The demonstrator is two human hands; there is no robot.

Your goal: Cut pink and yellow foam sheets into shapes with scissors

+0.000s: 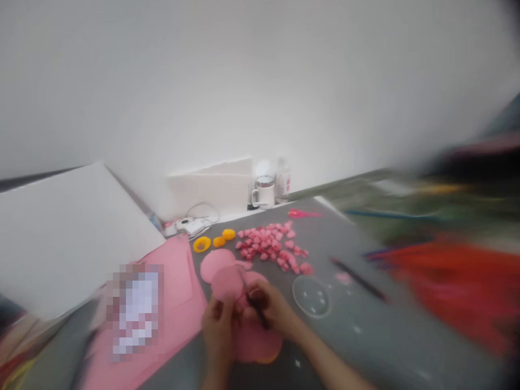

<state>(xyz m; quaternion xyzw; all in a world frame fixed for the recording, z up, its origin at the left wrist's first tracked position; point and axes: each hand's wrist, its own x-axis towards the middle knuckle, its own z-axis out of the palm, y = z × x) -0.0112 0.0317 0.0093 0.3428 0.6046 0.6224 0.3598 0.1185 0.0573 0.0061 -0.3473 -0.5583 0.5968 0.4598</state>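
Note:
My left hand [219, 327] pinches a round piece of pink paper [226, 283] between thumb and fingers. Close beside it, my right hand [276, 306] is closed around dark-handled scissors [259, 313], whose blades reach to the right edge of that paper. Another pink disc [216, 264] lies just behind, and more round pink pieces [260, 344] lie beneath my hands. Farther back is a scattered heap of small pink folded pieces [266, 241]. A clear round disc [312, 297] lies to the right of my right hand. Blur hides the fine detail of my fingers.
Pink sheets [174, 292] lie at left beside a large white board or box [77, 233]. Yellow rolls [202, 244], pink scissors [300, 213], a mug [266, 195] and a bottle [283, 181] are farther back. At right are a dark pen-like stick [359, 279] and red material [459, 287].

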